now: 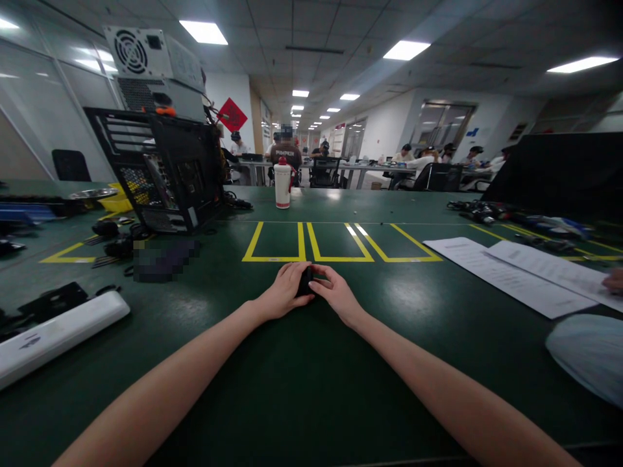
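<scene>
Between my two hands is a small black object (305,281), mostly covered by fingers, so its kind cannot be made out. My left hand (288,288) wraps over its left side, thumb toward me. On the other side, my right hand (335,292) curls its fingers and thumb against the right edge. Both hands rest low over the green table (311,389), just in front of the rectangles marked in yellow tape (335,259).
A black computer case (195,168) with power supplies (156,58) stacked on top stands at the left. A white bottle (282,187) stands behind the taped rectangles. Printed sheets (506,272) lie at right beside another person's hand (614,281). A long white bar (63,334) lies near left.
</scene>
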Demonstrator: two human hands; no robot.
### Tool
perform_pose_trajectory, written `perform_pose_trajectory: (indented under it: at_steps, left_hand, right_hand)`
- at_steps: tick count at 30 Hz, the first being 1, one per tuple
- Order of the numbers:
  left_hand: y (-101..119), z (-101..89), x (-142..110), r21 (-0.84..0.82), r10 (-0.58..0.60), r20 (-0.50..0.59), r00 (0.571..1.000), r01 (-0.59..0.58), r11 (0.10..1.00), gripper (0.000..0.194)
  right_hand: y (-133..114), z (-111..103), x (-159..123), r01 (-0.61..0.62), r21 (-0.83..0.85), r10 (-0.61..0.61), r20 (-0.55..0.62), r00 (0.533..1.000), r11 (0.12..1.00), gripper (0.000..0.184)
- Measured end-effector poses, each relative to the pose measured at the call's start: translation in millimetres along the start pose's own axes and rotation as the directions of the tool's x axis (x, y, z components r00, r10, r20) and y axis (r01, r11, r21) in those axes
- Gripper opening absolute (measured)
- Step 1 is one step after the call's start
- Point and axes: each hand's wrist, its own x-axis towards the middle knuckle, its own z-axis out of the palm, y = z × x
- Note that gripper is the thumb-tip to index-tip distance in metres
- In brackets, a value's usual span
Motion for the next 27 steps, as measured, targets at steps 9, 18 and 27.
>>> perform_pose_trajectory:
  at_steps: [9, 18, 27]
  left_hand:
    - [-3.8, 1.2, 0.6, -0.043, -0.007, -0.027, 1.0, 0.006, 0.999, 0.058]
    - [-5.1, 5.0, 1.0, -0.043, 0.02, -0.069, 0.997, -0.023, 0.999, 0.058]
    - [-6.7, 6.6, 0.5, -0.033, 0.016, -0.075, 0.997, -0.019, 0.999, 0.058]
  right_hand:
    - [0.6, 1.4, -0.2, 0.002, 0.044, -0.003, 0.023, 1.0, 0.999, 0.027]
    - [4.5, 2.5, 4.7, 0.005, 0.04, -0.003, -0.037, 0.999, 0.999, 0.028]
    - [3.0, 0.5, 1.7, 0.004, 0.095, -0.008, 0.038, 0.999, 0.995, 0.03]
